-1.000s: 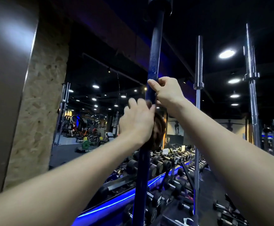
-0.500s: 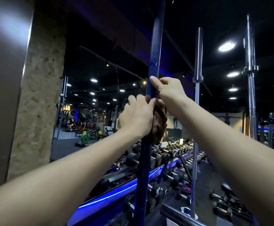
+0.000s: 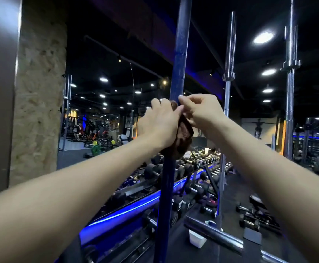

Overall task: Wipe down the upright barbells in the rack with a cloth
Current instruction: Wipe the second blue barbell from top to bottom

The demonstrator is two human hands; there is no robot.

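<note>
A dark blue upright barbell [image 3: 178, 54] runs from the bottom of the view to the top, straight in front of me. A brown cloth [image 3: 183, 137] is wrapped around it at mid height. My left hand [image 3: 157, 126] grips the cloth against the bar from the left. My right hand [image 3: 202, 112] pinches the cloth's upper edge beside the bar. Two more chrome upright barbells stand to the right, one [image 3: 229, 54] close and one [image 3: 290, 73] farther off.
A stone-faced pillar [image 3: 39, 92] and a dark wall panel stand at the left. Behind the bars a blue-lit rack [image 3: 136, 207] holds several dumbbells. A chrome horizontal rail [image 3: 221, 236] crosses the lower right, with a small white box [image 3: 196, 238] by it. Benches sit on the floor at right.
Both hands and the cloth have slid a little down the blue bar. My right hand has come closer to the left, now pinching the cloth's top edge.
</note>
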